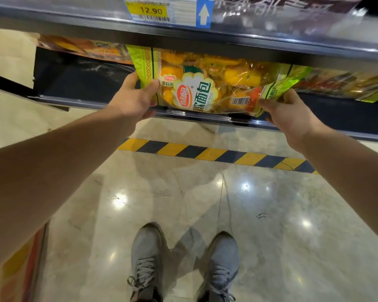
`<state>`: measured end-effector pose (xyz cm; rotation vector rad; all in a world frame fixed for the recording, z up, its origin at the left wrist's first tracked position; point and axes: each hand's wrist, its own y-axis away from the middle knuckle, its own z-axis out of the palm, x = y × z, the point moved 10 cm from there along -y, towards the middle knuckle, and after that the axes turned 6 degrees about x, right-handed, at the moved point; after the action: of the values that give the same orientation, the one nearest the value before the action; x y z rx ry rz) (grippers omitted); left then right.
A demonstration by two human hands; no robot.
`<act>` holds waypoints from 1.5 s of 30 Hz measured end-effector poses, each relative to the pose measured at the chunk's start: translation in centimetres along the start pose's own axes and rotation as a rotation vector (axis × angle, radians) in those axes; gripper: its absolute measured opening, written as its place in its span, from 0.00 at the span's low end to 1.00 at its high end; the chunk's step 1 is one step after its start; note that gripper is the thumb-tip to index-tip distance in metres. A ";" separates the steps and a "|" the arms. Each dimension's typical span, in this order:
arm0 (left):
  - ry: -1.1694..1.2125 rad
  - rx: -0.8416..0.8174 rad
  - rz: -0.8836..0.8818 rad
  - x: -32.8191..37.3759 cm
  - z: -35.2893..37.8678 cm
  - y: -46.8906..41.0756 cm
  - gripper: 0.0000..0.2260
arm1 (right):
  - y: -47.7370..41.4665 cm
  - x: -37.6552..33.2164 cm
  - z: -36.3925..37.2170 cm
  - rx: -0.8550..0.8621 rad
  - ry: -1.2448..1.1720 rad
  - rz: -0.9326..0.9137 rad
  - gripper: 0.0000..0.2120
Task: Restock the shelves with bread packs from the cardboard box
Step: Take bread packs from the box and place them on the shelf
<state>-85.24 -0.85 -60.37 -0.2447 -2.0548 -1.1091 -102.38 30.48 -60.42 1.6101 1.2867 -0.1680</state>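
Shelf [52, 98] carries bread packs. One bread pack [196, 83] lies over its front edge: clear film, green ends, yellow buns, barcode. Left grip [133, 99] is clamped on its left end, right grip [292, 114] on its right end. Neighbouring packs: one left [81, 47], one right [347, 86]. Cardboard box [20, 269]: contents hidden.

Bread pack [205, 83]: clear bag, green-yellow ends, orange buns inside, label facing me, roughly level over the lower shelf [81, 100] front lip. My left hand [133, 99] and right hand [292, 115] grip its short ends. Similar packs [347, 86] beside it, right.
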 end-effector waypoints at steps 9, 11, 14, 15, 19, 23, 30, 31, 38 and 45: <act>-0.185 0.051 0.077 2.5 -1.3 5.0 0.31 | 5.2 -2.5 -1.4 -0.014 0.187 -0.035 0.25; -0.263 0.053 0.106 3.9 -2.0 7.0 0.32 | 7.2 -3.7 -1.8 -0.041 0.258 -0.053 0.28; -0.458 0.034 0.233 6.6 -3.2 10.5 0.35 | 10.8 -6.4 -2.4 -0.078 0.363 -0.151 0.32; -0.539 0.019 0.278 7.6 -3.5 11.9 0.35 | 12.2 -7.7 -2.6 -0.079 0.413 -0.204 0.32; -0.795 0.024 0.442 11.8 -5.0 17.9 0.33 | 19.1 -13.6 -3.3 -0.080 0.588 -0.460 0.30; -0.946 0.115 0.599 16.9 -7.8 24.8 0.33 | 26.7 -19.2 -4.8 -0.026 0.747 -0.651 0.30; -1.065 0.238 0.714 23.6 -13.7 37.6 0.34 | 39.8 -27.4 -7.6 -0.008 0.842 -0.825 0.30; -1.081 0.249 0.699 24.4 -14.6 39.1 0.34 | 41.8 -28.6 -8.0 0.002 0.840 -0.861 0.30; -1.129 0.355 0.632 29.1 -22.4 51.0 0.35 | 55.3 -36.1 -9.5 -0.033 0.898 -1.014 0.27; -1.095 0.528 0.434 27.7 -30.0 62.3 0.35 | 67.0 -38.8 -7.7 -0.181 0.990 -1.228 0.30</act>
<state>-57.28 8.27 8.07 -1.1477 -2.9051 -0.0695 -69.39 17.72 8.83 0.4744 2.8281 0.0292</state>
